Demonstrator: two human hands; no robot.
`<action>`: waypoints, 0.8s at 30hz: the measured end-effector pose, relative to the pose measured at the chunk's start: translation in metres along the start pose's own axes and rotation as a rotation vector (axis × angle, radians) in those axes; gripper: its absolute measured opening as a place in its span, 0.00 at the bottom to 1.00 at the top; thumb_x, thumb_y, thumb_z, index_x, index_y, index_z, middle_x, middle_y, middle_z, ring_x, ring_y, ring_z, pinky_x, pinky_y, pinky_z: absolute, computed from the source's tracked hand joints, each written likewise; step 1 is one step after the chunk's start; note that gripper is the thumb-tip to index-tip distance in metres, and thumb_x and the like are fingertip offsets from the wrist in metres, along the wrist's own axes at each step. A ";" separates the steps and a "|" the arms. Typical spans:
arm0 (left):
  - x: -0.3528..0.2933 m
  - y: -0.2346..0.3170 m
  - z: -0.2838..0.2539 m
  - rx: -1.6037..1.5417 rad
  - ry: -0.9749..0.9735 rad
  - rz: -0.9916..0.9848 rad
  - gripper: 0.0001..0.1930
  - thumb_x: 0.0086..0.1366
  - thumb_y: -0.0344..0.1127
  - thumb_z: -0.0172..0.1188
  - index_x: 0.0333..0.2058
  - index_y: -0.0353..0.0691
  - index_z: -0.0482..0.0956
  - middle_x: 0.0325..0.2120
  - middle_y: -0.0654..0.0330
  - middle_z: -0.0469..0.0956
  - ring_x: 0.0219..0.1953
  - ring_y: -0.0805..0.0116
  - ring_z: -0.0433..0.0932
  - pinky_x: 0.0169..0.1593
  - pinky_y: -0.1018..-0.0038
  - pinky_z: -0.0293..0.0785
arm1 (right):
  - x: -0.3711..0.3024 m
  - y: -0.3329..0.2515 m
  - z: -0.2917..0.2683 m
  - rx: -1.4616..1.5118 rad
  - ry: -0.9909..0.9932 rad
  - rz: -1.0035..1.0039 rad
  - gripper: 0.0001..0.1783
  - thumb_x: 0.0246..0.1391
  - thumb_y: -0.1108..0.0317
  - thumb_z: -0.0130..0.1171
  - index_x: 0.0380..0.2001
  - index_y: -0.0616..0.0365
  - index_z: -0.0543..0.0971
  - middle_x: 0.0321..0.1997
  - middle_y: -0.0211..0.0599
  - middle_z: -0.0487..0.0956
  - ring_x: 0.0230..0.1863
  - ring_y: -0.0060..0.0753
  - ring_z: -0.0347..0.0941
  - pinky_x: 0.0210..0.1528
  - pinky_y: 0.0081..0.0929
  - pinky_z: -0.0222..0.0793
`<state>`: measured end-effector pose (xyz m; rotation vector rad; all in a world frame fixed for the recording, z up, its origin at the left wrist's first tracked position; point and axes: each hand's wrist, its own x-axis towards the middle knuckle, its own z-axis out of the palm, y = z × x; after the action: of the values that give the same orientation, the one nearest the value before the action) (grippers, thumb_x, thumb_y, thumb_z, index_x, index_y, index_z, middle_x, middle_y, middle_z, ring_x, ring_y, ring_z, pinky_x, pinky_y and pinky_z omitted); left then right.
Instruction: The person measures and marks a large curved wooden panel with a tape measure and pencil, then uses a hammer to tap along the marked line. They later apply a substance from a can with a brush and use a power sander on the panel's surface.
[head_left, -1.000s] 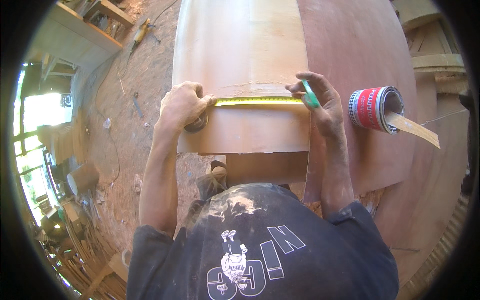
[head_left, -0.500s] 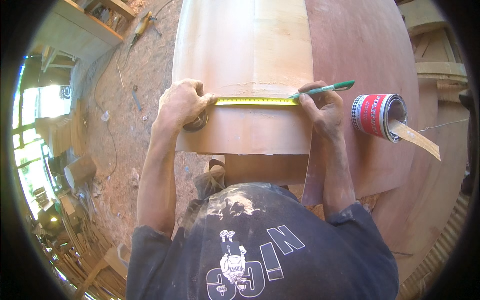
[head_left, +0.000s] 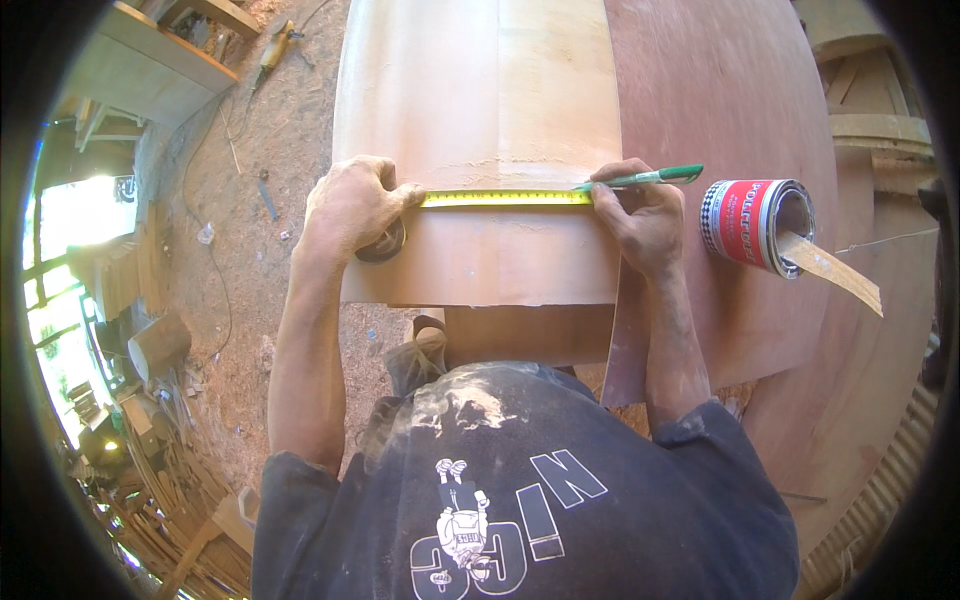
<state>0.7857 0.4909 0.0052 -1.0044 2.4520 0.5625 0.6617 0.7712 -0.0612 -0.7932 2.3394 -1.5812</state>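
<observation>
A yellow tape measure (head_left: pixel 500 198) stretches across a pale wooden board (head_left: pixel 480 265) near its close end. My left hand (head_left: pixel 352 205) is closed round the tape's case, its thumb against the blade at the board's left edge. At the right edge, my right hand (head_left: pixel 645 218) pinches a green pen (head_left: pixel 655 177), its tip touching the board beside the tape. The fingers of that hand also rest by the tape's end; whether they grip it is hard to make out.
Right of the board, a red-labelled can (head_left: pixel 748 225) with a wooden stick (head_left: pixel 830 272) in it stands on a reddish-brown sheet (head_left: pixel 720 110). A corded power tool (head_left: pixel 275 50) lies on the dusty floor at far left. Scrap wood (head_left: pixel 190 500) is heaped at lower left.
The board, tape and both hands appear slightly further left in the view. Both hands keep their holds, and the pen tip stays at the tape's right end.
</observation>
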 end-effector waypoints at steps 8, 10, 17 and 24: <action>0.003 -0.002 0.002 -0.004 -0.005 0.002 0.20 0.61 0.50 0.70 0.33 0.34 0.87 0.28 0.49 0.86 0.30 0.63 0.85 0.40 0.65 0.81 | 0.001 0.001 0.000 -0.068 -0.002 -0.032 0.04 0.56 0.74 0.65 0.35 0.58 0.85 0.32 0.39 0.88 0.37 0.29 0.87 0.43 0.28 0.84; 0.003 -0.002 0.002 -0.008 -0.009 -0.008 0.20 0.61 0.50 0.70 0.33 0.34 0.87 0.27 0.49 0.86 0.30 0.63 0.85 0.40 0.65 0.81 | 0.001 0.001 0.000 -0.071 -0.006 -0.027 0.04 0.56 0.74 0.65 0.35 0.58 0.85 0.32 0.38 0.88 0.37 0.29 0.87 0.43 0.29 0.84; 0.002 -0.001 0.000 -0.032 -0.026 -0.009 0.20 0.60 0.50 0.70 0.33 0.35 0.87 0.27 0.48 0.85 0.31 0.62 0.85 0.42 0.64 0.81 | 0.000 0.001 0.001 -0.090 0.024 -0.042 0.03 0.57 0.74 0.66 0.35 0.58 0.85 0.32 0.38 0.87 0.37 0.30 0.87 0.43 0.29 0.84; 0.002 -0.001 -0.001 -0.019 -0.011 0.027 0.21 0.60 0.51 0.70 0.35 0.34 0.87 0.30 0.46 0.85 0.33 0.58 0.86 0.44 0.63 0.81 | 0.001 0.001 0.003 -0.011 0.036 -0.009 0.03 0.55 0.75 0.65 0.34 0.60 0.84 0.31 0.36 0.87 0.36 0.24 0.86 0.41 0.25 0.82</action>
<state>0.7849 0.4885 0.0051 -0.9743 2.4589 0.5999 0.6620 0.7692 -0.0632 -0.7854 2.3742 -1.6008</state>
